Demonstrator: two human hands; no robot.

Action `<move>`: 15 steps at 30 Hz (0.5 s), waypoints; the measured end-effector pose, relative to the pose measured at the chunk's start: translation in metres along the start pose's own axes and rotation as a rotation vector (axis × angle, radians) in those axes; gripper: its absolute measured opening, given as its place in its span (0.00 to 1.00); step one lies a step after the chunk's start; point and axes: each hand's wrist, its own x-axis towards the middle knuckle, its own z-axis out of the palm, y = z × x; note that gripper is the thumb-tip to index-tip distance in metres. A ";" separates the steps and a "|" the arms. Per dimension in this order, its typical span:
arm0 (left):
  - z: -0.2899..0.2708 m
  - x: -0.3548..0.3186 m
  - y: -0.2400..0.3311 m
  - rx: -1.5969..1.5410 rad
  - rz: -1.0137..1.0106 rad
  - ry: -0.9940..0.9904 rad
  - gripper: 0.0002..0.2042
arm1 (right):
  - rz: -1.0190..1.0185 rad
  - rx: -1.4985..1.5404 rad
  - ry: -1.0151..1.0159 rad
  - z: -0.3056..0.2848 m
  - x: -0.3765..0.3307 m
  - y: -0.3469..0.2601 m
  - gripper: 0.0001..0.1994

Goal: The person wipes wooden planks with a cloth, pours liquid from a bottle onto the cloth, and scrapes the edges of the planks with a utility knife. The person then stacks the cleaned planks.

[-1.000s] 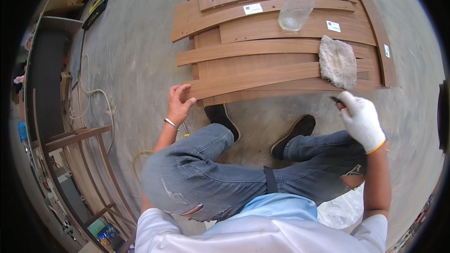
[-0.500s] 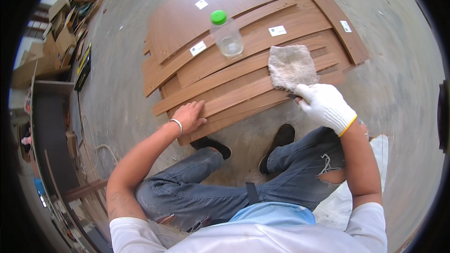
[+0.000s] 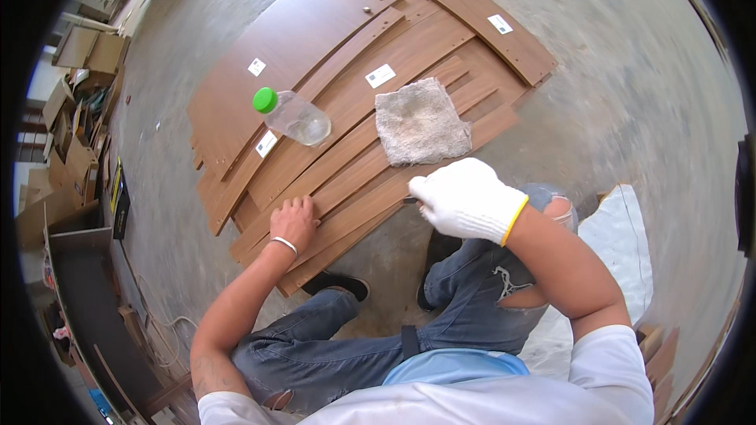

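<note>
A stack of brown wood-look panels and narrow strips (image 3: 354, 169) lies on the floor before me. My left hand (image 3: 294, 222), bare with a white wristband, lies on the near strips at their left end, fingers spread over the wood. My right hand (image 3: 468, 201), in a white knitted glove with a yellow cuff edge, is closed just over the near edge of the stack. A small dark tip shows by its fingers; the rest is hidden in the glove. A grey-white rag (image 3: 421, 122) lies on the strips beyond it. A clear bottle (image 3: 299, 120) with a green cap sits on the panels.
White labels (image 3: 380, 75) are stuck on several panels. Along the left side are cardboard pieces (image 3: 79, 157) and a dark open cabinet frame (image 3: 87, 283). A white sheet (image 3: 622, 244) lies on the floor at my right. My shoes touch the stack's near side.
The view has turned, so the stack sits further left and lower. My gloved right hand has drawn back from the rag toward the near edge. My left hand stays on the strips.
</note>
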 end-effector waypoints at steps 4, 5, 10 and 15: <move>0.028 0.002 0.012 -0.030 0.263 0.282 0.32 | -0.016 0.025 -0.033 -0.005 0.005 -0.009 0.10; 0.031 0.001 0.018 -0.020 0.335 0.408 0.33 | -0.018 0.028 -0.026 -0.005 0.003 -0.008 0.10; 0.044 -0.006 0.036 -0.190 0.304 0.256 0.40 | 0.004 0.027 -0.062 -0.004 -0.002 0.004 0.10; 0.049 -0.007 0.031 -0.164 0.430 0.300 0.40 | 0.082 0.033 -0.140 -0.012 -0.001 0.029 0.09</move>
